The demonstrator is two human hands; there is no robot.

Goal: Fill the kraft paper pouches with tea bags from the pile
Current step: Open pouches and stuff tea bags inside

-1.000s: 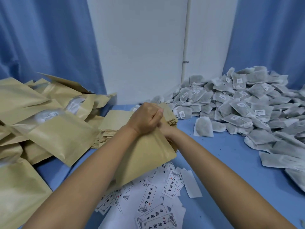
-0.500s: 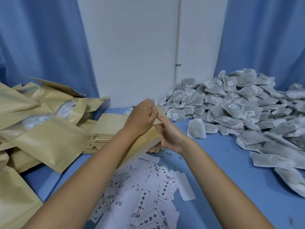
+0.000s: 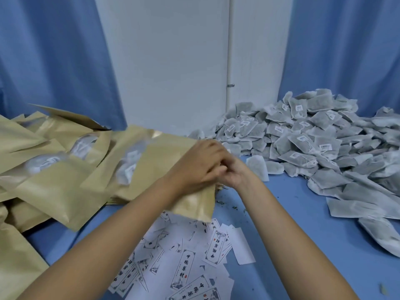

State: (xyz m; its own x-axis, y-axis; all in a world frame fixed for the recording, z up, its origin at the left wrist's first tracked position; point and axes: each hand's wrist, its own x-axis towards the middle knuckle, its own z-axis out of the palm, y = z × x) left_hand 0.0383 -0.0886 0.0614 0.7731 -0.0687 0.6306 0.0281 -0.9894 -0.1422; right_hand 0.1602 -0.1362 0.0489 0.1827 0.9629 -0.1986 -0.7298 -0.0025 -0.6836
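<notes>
Over the middle of the blue table both hands meet on one kraft pouch point(image 3: 192, 204). My left hand point(image 3: 201, 163) lies on top, fingers curled over the pouch's right edge. Partly covered by it, my right hand point(image 3: 237, 173) curls its fingers at the same edge. The pouch is blurred and slants from upper left to lower right. The grey tea bag pile point(image 3: 303, 144) fills the right side, and a single tea bag point(image 3: 257, 167) lies just right of my hands.
A heap of kraft pouches point(image 3: 54, 176), some with tea bags behind clear windows, covers the left side. Printed white paper labels point(image 3: 186, 260) are scattered on the table point(image 3: 287, 224) near me. Blue curtains and a white wall stand behind.
The pouch has swung up and to the left in my hands and now hides the stack of empty pouches behind it. My hands stay together and have dropped slightly.
</notes>
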